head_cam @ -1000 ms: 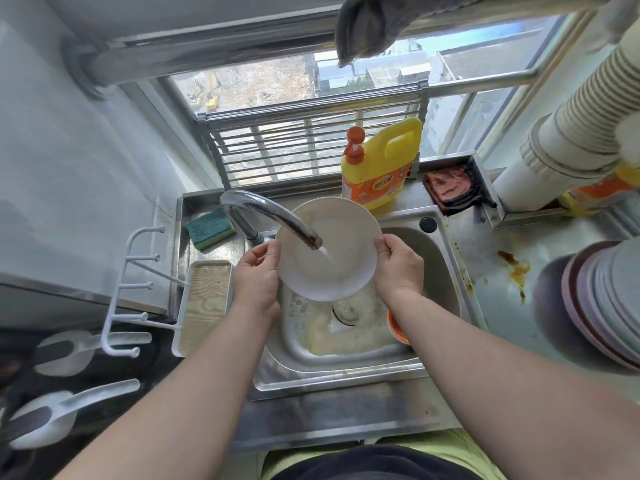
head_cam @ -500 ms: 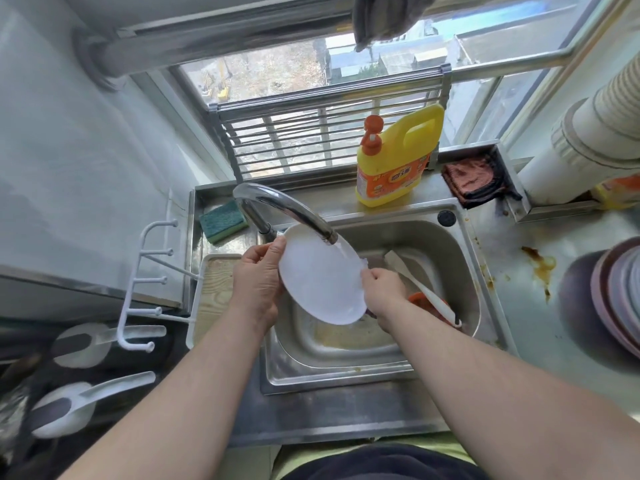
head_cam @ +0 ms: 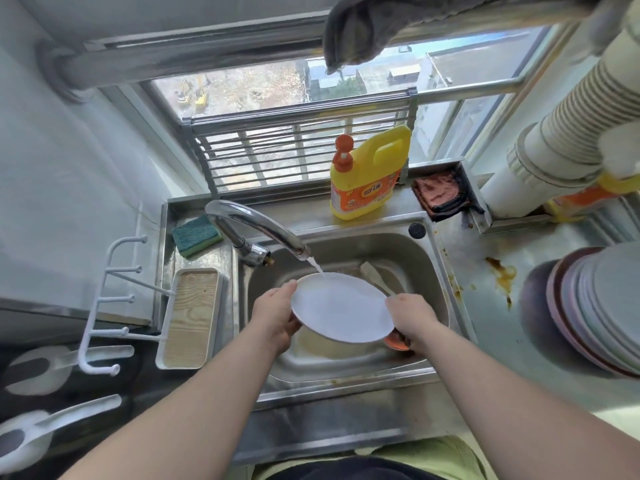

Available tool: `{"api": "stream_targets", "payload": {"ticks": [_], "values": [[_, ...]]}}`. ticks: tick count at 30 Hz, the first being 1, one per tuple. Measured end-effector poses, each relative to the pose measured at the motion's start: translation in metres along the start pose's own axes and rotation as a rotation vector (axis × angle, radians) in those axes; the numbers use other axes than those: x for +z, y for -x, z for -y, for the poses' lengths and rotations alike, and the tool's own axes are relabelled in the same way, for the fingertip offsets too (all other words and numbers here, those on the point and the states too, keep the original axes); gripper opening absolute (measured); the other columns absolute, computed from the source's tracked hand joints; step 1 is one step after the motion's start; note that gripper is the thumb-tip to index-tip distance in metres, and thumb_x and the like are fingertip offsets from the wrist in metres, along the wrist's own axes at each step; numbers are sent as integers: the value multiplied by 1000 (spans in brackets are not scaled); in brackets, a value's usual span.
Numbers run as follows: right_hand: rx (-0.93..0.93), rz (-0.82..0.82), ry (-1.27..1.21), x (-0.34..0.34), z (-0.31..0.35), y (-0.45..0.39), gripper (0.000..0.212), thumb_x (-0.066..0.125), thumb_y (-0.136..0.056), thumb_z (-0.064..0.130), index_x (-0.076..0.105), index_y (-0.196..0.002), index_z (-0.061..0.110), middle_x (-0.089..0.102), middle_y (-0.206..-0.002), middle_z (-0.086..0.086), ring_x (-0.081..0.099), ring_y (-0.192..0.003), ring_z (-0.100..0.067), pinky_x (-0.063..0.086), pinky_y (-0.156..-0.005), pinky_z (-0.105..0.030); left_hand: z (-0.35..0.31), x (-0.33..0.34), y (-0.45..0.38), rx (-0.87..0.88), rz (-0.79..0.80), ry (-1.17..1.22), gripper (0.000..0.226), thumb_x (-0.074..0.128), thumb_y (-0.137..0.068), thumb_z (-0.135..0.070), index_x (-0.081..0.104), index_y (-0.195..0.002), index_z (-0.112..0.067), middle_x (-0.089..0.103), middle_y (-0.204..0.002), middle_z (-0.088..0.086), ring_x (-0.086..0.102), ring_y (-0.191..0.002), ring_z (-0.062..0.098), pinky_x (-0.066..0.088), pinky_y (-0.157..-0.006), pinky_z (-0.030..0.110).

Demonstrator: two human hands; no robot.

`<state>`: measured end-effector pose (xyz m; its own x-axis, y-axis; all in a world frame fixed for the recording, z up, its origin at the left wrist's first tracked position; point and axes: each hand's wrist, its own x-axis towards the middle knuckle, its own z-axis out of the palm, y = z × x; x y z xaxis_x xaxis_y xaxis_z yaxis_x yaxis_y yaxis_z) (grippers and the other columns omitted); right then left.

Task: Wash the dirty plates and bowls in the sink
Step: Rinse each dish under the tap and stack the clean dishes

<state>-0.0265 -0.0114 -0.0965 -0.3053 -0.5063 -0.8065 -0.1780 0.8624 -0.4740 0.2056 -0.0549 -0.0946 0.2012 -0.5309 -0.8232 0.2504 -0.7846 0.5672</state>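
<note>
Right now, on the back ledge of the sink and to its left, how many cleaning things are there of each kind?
Detergent bottle, yellow with an orange pump: 1
Sponge, green on yellow: 1
Cloth, reddish, folded in the corner tray: 1
Total: 3
A second orange and yellow container at the far right is mostly hidden, so it is not counted.

Both bare forearms reach forward from the bottom corners of the view and converge over the sink. The left hand [head_cam: 273, 317] grips the white plate [head_cam: 341, 308] at its left rim, thumb on top (fingers curled beneath). The right hand [head_cam: 412, 318] holds the opposite rim, knuckles up.
</note>
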Motion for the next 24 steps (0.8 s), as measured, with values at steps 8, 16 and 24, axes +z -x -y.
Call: {"api": "stream_targets", "payload": {"ticks": [8,16,24], "values": [[-252,-252,224,-37,18,16,27,41,-95,27,46,-71,15,53,-74,-9,50,-68,-31,41,-61,-40,26,24,-2,1,-35,-248,18,73,-96,-25,74,-87,-9,77,-98,12,75,-84,29,63,-67,33],[-475,-362,383,-57,39,46,37,40,-105,29,52,-77,8,58,-74,-11,53,-70,-26,40,-60,-39,29,55,-2,-66,17,-205,15,74,-97,-35,74,-98,-21,77,-97,7,75,-89,30,65,-82,42],[-462,-351,380,-49,31,43,39,38,-107,32,51,-77,10,58,-77,-9,54,-72,-25,39,-59,-37,19,44,0,-37,54,-256,26,57,-90,-8,82,-85,-15,76,-84,7,57,-67,27,47,-61,26]]}}
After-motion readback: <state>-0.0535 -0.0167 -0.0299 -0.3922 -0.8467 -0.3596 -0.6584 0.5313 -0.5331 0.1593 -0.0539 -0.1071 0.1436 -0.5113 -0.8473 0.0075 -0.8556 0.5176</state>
